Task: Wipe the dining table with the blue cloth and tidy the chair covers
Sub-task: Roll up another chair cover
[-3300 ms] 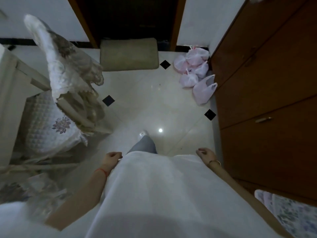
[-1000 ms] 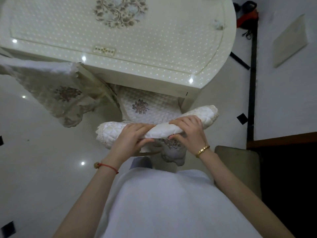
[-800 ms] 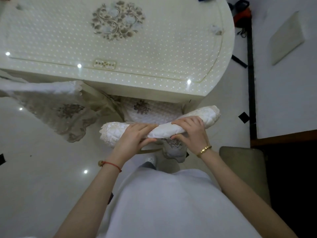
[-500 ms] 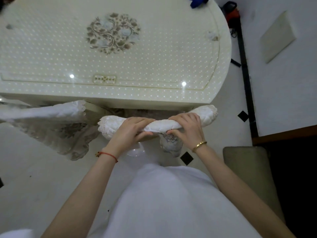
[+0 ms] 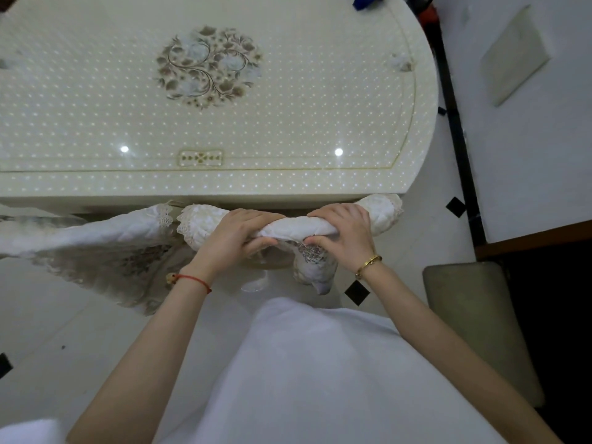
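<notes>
The cream dining table [image 5: 288, 129] with a floral medallion fills the upper view. Against its near edge stands a chair whose top rail wears a white quilted, lace-edged cover [image 5: 301, 226]. My left hand [image 5: 235, 241] and my right hand [image 5: 344, 233] both grip that covered rail, fingers curled over it, thumbs underneath. The chair's seat is hidden under the table. A second chair's white floral cover [image 5: 105, 248] hangs to the left. A bit of the blue cloth [image 5: 365, 0] shows at the table's far right edge.
A beige doormat [image 5: 477, 328] lies on the floor at right beside a dark doorway. A black skirting strip [image 5: 456, 129] and white wall run along the right. An orange-and-black object [image 5: 427, 9] sits past the table's far corner. Glossy white tiles surround me.
I walked from the doorway to the table and took hold of the covered chair back with both hands. Over the last second the chair slid under the table until its seat vanished.
</notes>
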